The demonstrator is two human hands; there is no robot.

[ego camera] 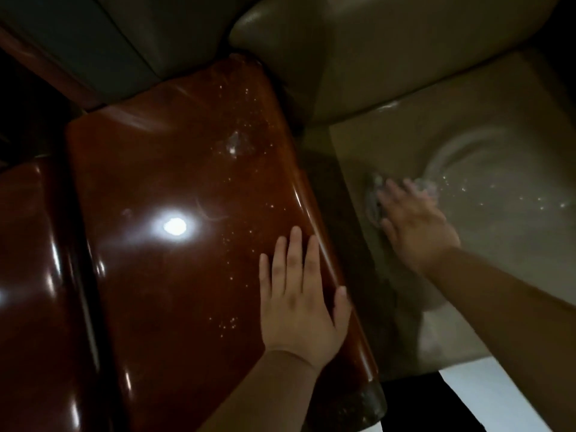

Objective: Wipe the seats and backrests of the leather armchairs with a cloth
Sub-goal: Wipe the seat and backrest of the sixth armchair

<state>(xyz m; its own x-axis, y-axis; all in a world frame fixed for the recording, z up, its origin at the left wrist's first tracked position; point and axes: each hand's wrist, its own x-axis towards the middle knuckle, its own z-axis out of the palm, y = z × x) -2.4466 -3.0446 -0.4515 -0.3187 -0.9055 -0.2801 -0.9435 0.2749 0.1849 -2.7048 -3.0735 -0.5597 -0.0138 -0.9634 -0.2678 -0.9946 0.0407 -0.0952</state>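
- Left hand [299,294]: fingers straight and spread, palm flat on the glossy wooden armrest [187,198]; bracing, holds nothing.
- Right hand [414,226]: motion-blurred, fingers extended, pressing down on a pale cloth [375,194] that shows just past its fingertips on the seat [483,151].
- Cloth lies on the seat cushion near its inner edge, beside the armrest; its outline is too blurred to trace.
- Curved wet streaks and droplets on the leather beyond the hand; droplets also on the armrest.
- Step in hand, as judged: wiping the seat of this armchair.
- Backrest [374,51] shows no streaks; probably not yet wiped.
- Next move likely calls for sweeping the cloth across the rest of the seat, then up onto the backrest.
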